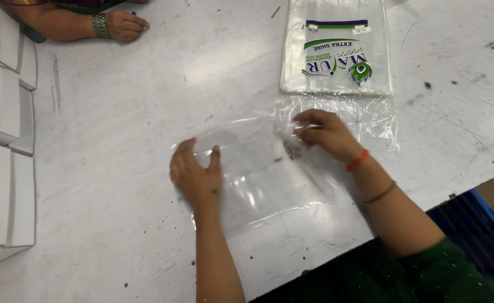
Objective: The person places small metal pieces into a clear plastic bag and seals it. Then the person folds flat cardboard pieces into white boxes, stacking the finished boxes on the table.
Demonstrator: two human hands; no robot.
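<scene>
L hand flat on clear plastic bag, fingers spread, released. R hand fingers pinching bag's far edge. Bag lies mid bench. Printed bag stack just beyond. White boxes at L edge. Co-worker's hand far L.

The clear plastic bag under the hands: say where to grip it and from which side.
Judging by its pose, take the clear plastic bag at its far edge, where the right hand already pinches the film. It lies flat on the table, pressed down by the left hand, so only a lifted edge offers purchase. Come from the right, fingers sliding under.
</scene>
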